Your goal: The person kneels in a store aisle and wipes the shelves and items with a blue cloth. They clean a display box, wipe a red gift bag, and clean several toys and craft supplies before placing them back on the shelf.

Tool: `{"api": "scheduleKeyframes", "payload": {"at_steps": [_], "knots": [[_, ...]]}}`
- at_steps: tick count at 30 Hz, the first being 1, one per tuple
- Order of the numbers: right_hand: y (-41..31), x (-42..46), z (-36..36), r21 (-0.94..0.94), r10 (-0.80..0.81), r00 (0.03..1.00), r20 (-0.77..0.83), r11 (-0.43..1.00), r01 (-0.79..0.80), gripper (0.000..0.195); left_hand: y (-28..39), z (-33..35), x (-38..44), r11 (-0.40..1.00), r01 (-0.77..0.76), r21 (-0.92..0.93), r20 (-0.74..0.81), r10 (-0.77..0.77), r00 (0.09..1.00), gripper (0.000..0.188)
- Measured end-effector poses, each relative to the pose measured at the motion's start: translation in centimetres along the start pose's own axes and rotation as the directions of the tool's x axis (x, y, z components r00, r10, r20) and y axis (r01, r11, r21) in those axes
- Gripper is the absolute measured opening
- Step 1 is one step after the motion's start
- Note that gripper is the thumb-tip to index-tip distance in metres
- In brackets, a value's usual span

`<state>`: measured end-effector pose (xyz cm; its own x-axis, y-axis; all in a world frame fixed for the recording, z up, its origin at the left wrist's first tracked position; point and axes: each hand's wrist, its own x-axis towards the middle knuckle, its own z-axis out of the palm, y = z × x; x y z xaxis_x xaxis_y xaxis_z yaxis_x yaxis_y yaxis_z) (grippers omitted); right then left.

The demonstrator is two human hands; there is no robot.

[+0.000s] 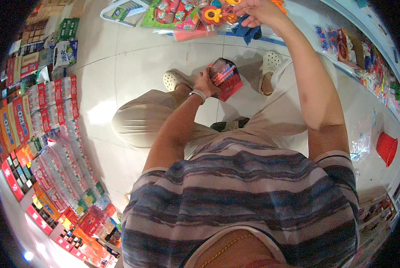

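My left hand (205,83) grips a red and black retail package (225,79) by its left side, low between my knees. The package has a shiny dark upper part and bears writing. At the top edge my right hand (257,14) reaches over the packaged toys, fingers slightly bent. It is nearest to a red and yellow plastic toy (213,15) and a dark blue cloth-like item (247,31). Whether the fingertips hold anything cannot be made out. Left of these lies a green-backed toy pack (169,15) with colourful balls.
Shelves of hanging packets (54,97) and boxes line the left side. A blue-edged shelf (273,41) with packaged goods curves along the right. A red plastic bucket (387,149) lies at far right. My cream clogs (174,81) rest on the tiled floor (136,63).
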<state>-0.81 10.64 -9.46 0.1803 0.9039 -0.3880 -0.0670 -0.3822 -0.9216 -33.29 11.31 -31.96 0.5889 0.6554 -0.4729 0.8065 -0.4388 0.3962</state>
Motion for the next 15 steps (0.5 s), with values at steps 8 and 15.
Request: {"api": "scheduleKeyframes", "payload": {"at_steps": [8, 15], "knots": [[0.6, 0.1, -0.4, -0.399, -0.135, 0.991, 0.016, 0.908, 0.131, 0.032, -1.8, -7.5, -3.9, 0.791, 0.012, -0.612, -0.017, -0.028, 0.999, 0.098], [0.1, -0.9, 0.3, -0.049, 0.008, 1.000, 0.016, 0.999, -0.007, 0.025, 2.4, -31.9, -14.5, 0.927, -0.250, -0.280, -0.338, 0.148, 0.929, 0.096]]}}
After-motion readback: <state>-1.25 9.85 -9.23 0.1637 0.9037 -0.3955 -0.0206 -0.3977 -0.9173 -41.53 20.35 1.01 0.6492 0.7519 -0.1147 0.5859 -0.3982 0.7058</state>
